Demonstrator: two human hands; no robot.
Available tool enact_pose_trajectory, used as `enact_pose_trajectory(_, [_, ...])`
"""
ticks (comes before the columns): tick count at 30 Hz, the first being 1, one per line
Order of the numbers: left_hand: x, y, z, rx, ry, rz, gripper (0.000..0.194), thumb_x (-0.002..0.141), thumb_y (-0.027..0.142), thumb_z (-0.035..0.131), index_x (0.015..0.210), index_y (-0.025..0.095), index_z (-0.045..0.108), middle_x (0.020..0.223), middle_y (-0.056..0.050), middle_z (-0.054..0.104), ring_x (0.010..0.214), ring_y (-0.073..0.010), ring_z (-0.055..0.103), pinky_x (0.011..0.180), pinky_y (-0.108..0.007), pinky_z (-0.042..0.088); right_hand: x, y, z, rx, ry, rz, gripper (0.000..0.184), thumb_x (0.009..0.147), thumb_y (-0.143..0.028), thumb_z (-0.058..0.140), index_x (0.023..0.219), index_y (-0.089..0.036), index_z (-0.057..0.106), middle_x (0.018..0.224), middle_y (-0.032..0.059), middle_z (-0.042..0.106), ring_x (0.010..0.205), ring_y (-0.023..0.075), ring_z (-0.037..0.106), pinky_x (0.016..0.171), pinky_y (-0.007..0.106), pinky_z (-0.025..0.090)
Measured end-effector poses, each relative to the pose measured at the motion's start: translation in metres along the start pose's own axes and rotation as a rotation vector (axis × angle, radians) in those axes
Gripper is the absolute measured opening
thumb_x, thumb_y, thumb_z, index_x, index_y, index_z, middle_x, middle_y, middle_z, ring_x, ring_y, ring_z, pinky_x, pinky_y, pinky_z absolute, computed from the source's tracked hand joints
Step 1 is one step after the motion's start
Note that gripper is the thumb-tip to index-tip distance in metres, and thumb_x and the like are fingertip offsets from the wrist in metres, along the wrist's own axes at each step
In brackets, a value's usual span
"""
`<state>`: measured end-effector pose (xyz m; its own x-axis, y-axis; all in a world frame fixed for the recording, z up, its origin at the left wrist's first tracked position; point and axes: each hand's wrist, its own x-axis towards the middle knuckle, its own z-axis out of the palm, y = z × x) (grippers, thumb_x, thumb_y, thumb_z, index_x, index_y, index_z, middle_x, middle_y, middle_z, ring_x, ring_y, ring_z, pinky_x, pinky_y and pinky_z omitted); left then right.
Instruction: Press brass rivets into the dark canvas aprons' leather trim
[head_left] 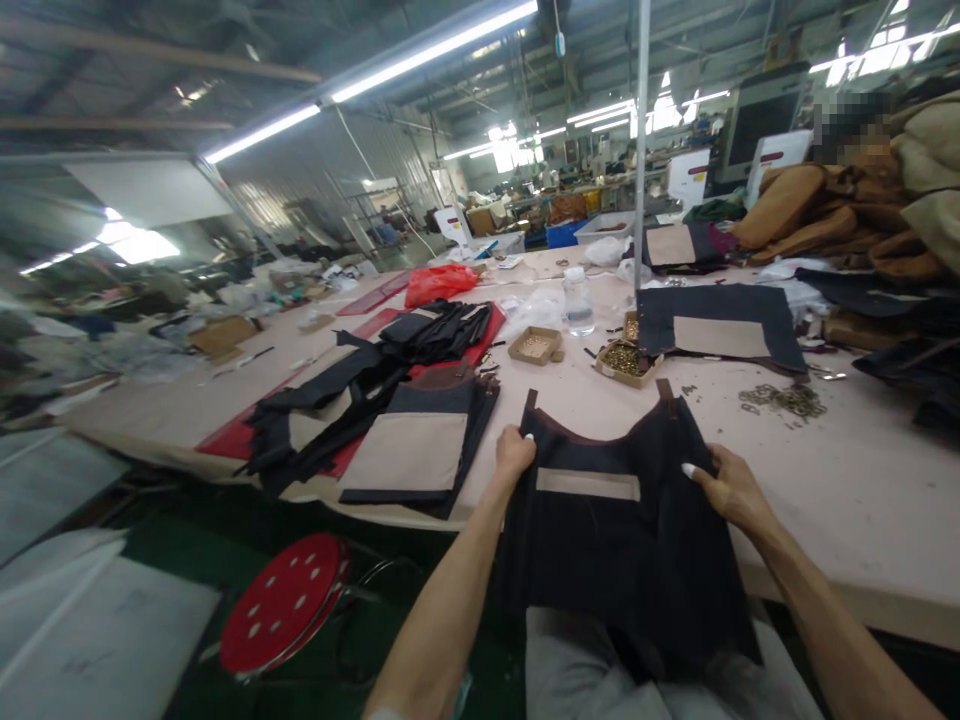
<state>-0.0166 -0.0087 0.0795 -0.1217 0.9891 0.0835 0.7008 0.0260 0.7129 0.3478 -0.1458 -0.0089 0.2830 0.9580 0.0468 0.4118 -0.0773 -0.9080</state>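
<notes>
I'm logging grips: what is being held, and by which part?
A dark cloth piece, by its upper side edges: left hand on one, right hand on the other.

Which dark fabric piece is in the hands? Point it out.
The dark piece with the narrow beige strip, nearest the camera: the left hand and right hand grip its sides. Neither touches the others.

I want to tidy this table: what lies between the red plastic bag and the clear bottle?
Crumpled clear plastic lies on the table between the red plastic bag and the clear bottle, as the head view shows.
</notes>
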Motion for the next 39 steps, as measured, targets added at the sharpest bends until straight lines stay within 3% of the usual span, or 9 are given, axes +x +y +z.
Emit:
enact_pose_trajectory(2, [-0.013,0.013,0.025,0.153,0.048,0.222,0.042,0.076,0.006,0.057,0.117,0.01,0.062,0.118,-0.018,0.063,0.117,-0.0306,0.056,0.104,-0.047,0.042,-0.003,0.014,-0.006,-0.176,0.052,0.022,0.051,0.082,-0.042,0.059,0.126,-0.017,0.058,0.114,0.0141,0.071,0.103,0.0306,0.068,0.093,0.042,0.052])
enact_pose_trajectory(4, [-0.026,0.025,0.051,0.238,-0.052,0.465,0.055,0.074,0.007,0.058,0.128,0.017,0.058,0.127,-0.013,0.06,0.123,-0.0269,0.05,0.112,-0.044,0.036,-0.008,0.024,-0.003,-0.281,0.07,0.045,0.053,0.085,-0.044,0.056,0.131,-0.018,0.056,0.116,0.0142,0.07,0.107,0.031,0.067,0.094,0.042,0.051])
enact_pose_trajectory(7, [-0.04,0.032,0.085,0.412,-0.287,0.715,0.049,0.074,0.014,0.061,0.124,0.019,0.061,0.117,-0.011,0.062,0.116,-0.027,0.051,0.114,-0.047,0.032,-0.014,0.035,0.004,-0.346,0.109,0.092,0.057,0.087,-0.047,0.053,0.136,-0.018,0.052,0.121,0.0147,0.068,0.11,0.0312,0.066,0.094,0.042,0.05])
enact_pose_trajectory(9, [-0.044,0.027,0.098,0.504,-0.334,0.726,0.037,0.074,0.014,0.061,0.111,0.017,0.065,0.106,-0.012,0.061,0.108,-0.0275,0.052,0.109,-0.048,0.035,-0.013,0.039,0.005,-0.372,0.122,0.14,0.058,0.086,-0.05,0.055,0.136,-0.019,0.053,0.12,0.0143,0.069,0.107,0.0309,0.067,0.093,0.041,0.05])
enact_pose_trajectory(16, [-0.055,0.009,0.091,0.356,-0.176,0.814,0.029,0.08,0.006,0.051,0.105,0.016,0.062,0.106,-0.012,0.055,0.102,-0.0249,0.05,0.094,-0.041,0.045,0.026,0.023,-0.008,-0.421,0.093,0.128,0.07,0.086,-0.055,0.056,0.142,-0.014,0.045,0.099,0.0091,0.071,0.088,0.0272,0.067,0.084,0.039,0.049])
enact_pose_trajectory(21, [-0.071,0.009,0.089,0.219,-0.045,0.971,0.026,0.091,0.008,0.041,0.101,0.017,0.063,0.104,-0.012,0.058,0.104,-0.0249,0.052,0.098,-0.046,0.046,0.056,-0.048,-0.006,-0.5,0.152,-0.236,0.053,0.093,-0.039,0.05,0.139,-0.013,0.05,0.124,0.017,0.065,0.114,0.0305,0.058,0.101,0.041,0.042])
enact_pose_trajectory(24, [-0.08,0.005,0.093,0.188,0.039,0.992,0.029,0.092,0.01,0.039,0.103,0.019,0.064,0.102,-0.012,0.061,0.105,-0.0256,0.055,0.101,-0.052,0.045,0.068,-0.094,0.004,-0.52,-0.073,-0.412,0.046,0.091,-0.032,0.054,0.133,-0.014,0.058,0.123,0.0158,0.067,0.118,0.0301,0.056,0.105,0.039,0.038])
enact_pose_trajectory(30, [-0.091,0.001,0.096,0.19,0.133,0.997,0.027,0.094,0.013,0.043,0.106,0.02,0.066,0.103,-0.012,0.064,0.109,-0.0265,0.058,0.103,-0.053,0.046,0.087,-0.117,0.031,-0.496,-0.874,-0.31,0.028,0.077,-0.025,0.063,0.098,-0.015,0.078,0.081,0.0066,0.075,0.075,0.019,0.065,0.07,0.024,0.045])
enact_pose_trajectory(39, [-0.091,0.006,0.101,0.154,0.093,1.003,0.028,0.093,0.009,0.04,0.102,0.017,0.065,0.104,-0.012,0.065,0.111,-0.0249,0.058,0.106,-0.051,0.045,0.086,-0.097,0.028,-0.536,-0.958,-0.3,0.027,0.065,-0.015,0.06,0.085,-0.013,0.078,0.077,0.006,0.074,0.07,0.0175,0.062,0.063,0.022,0.042])
